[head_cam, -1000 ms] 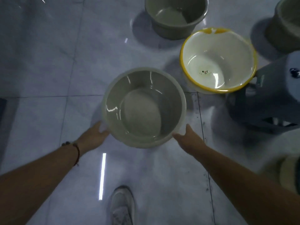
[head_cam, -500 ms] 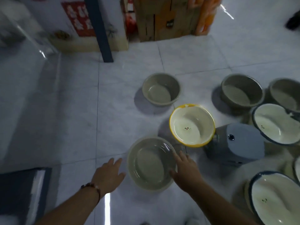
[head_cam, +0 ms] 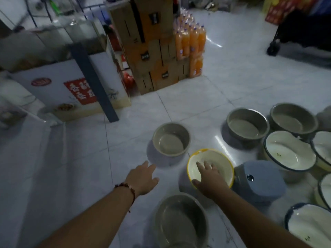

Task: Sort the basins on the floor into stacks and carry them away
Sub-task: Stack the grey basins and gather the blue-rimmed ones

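Both hands empty, fingers spread: right hand (head_cam: 211,178) reaching over yellow-rimmed basin (head_cam: 224,162), left hand (head_cam: 143,178) hovering (sorting step); next, gripping its rim.

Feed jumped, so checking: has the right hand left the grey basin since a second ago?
Yes. The right hand went from the near grey basin forward to the yellow-rimmed basin.

The right hand (head_cam: 210,179) hides the yellow-rimmed basin's (head_cam: 222,163) near rim; beyond the grey stool (head_cam: 259,183), blue-rimmed basins (head_cam: 324,151) run off-frame.
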